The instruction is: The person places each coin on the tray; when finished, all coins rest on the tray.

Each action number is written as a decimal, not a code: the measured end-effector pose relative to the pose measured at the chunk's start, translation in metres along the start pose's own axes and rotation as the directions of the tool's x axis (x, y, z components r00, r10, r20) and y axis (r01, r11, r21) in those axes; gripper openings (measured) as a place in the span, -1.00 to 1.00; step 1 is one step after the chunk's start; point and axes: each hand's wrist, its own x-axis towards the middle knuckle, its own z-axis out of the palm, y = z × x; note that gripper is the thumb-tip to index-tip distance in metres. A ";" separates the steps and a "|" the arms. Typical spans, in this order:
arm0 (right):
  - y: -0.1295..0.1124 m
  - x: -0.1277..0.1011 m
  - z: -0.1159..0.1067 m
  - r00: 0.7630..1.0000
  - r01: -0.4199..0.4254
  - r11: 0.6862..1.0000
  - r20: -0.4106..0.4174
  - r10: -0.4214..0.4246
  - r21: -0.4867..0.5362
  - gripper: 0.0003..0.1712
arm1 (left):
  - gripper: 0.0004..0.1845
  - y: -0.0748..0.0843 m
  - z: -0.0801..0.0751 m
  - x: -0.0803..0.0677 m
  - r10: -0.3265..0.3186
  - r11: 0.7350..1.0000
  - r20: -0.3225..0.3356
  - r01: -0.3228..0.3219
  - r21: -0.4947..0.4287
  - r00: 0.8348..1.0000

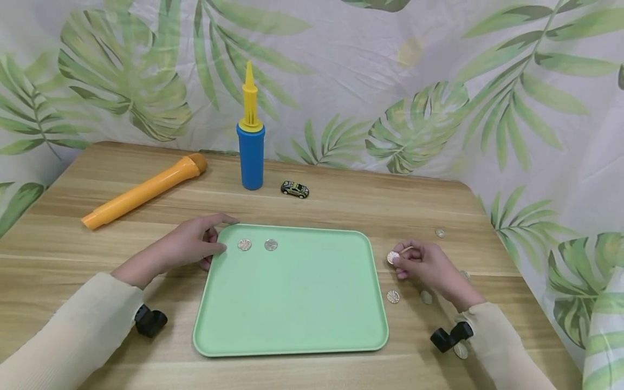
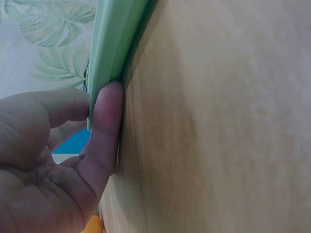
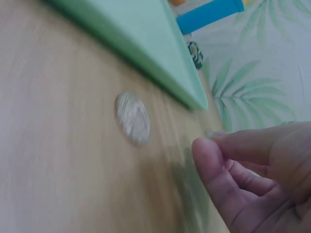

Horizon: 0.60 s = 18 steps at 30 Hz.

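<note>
The right hand (image 1: 425, 265) pinches a coin (image 1: 391, 257) in its fingertips (image 3: 208, 153), the tray (image 1: 292, 303) just left of them. The left hand (image 1: 192, 244) grips the tray's edge, two other coins (image 1: 244, 245) lying right of its fingers (image 2: 109, 109).

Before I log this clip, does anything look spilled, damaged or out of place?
Nothing stands out. The pump stands upright, two coins lie apart on the tray, and the right hand pinches another coin.

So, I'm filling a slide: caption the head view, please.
Right hand pinches a coin beside a green tray bearing two coins; left hand grips the tray's rim.
</note>
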 end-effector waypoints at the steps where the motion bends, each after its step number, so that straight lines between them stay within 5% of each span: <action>1: -0.002 0.001 0.001 1.000 0.008 1.000 0.008 -0.008 0.024 -0.66 | -0.33 0.000 0.000 0.000 -0.001 1.000 -0.001 0.001 0.002 1.000; 18: -0.058 0.054 0.064 0.985 0.113 0.989 0.123 -0.124 0.095 -0.74 | -0.33 0.001 0.001 0.000 -0.003 1.000 -0.007 0.003 0.013 1.000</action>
